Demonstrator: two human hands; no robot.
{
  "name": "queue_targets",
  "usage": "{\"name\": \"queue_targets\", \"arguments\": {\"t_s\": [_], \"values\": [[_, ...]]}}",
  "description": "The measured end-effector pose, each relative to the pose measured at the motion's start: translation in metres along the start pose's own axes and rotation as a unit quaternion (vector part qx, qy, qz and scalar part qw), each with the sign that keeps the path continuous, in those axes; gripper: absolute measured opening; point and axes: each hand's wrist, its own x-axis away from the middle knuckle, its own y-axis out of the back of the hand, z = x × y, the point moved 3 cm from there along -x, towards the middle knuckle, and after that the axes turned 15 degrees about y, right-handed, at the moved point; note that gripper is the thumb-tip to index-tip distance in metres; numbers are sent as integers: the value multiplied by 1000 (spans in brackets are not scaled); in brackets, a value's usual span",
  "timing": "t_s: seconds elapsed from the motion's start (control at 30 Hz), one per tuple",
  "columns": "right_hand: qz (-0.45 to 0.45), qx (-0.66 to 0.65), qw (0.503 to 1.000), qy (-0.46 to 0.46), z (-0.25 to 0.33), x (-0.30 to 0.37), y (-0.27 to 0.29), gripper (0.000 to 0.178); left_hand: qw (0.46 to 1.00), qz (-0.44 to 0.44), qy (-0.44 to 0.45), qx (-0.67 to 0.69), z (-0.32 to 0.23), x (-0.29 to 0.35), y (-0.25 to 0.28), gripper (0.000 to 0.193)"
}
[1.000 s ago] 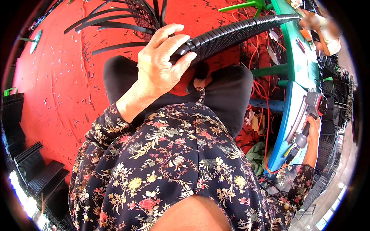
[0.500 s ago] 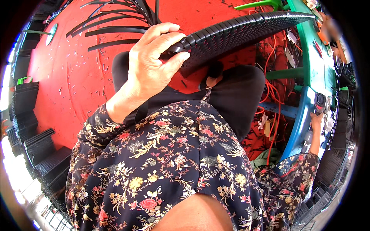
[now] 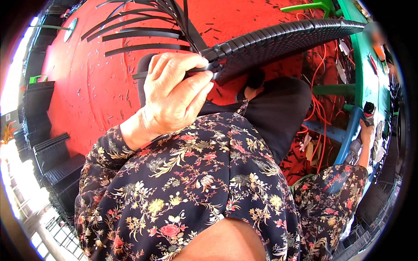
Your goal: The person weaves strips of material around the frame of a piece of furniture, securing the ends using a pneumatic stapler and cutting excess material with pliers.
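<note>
My left hand [image 3: 174,89] pinches a flat black strip at the near left corner of a black woven panel [image 3: 270,50]. This panel stands tilted, its thick wrapped edge uppermost. Several long loose black strips [image 3: 143,35] fan out to the left from beyond my hand. Far to the right, my right hand [image 3: 366,132] is closed around a black and grey hand tool [image 3: 369,111] above the side table. Its exact kind is too small to make out. Beside that wrist sits a grey object [image 3: 355,148], partly hidden by my arm.
Red floor covering [image 3: 87,91] is strewn with black scraps. Orange-red hoses [image 3: 320,108] run beside my right knee. Blue [image 3: 348,143] and green [image 3: 359,74] furniture stands at the right, with an orange-handled tool [image 3: 379,53]. Stacked black woven pieces [image 3: 54,150] line the left.
My left hand has come down and tightened its pinch at the panel's corner. My right hand has turned the tool, whose black end now points up. The whole view has shifted slightly.
</note>
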Motion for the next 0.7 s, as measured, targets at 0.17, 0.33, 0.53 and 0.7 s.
{"name": "queue_targets", "arguments": {"t_s": [0.17,0.33,0.53,0.7], "values": [[-48,-3,999,1,-22,-1,-24,84,1000,-1,5,22,1,0,-1,20],[-110,-88,989,42,-35,2,-39,83,983,32,156,88,-4,-16,6,14],[-217,-46,974,42,-26,17,-36,71,914,163,335,163,25,-41,-7,26],[-271,-71,957,79,17,71,-4,55,927,246,276,71,30,-60,-10,11]]}}
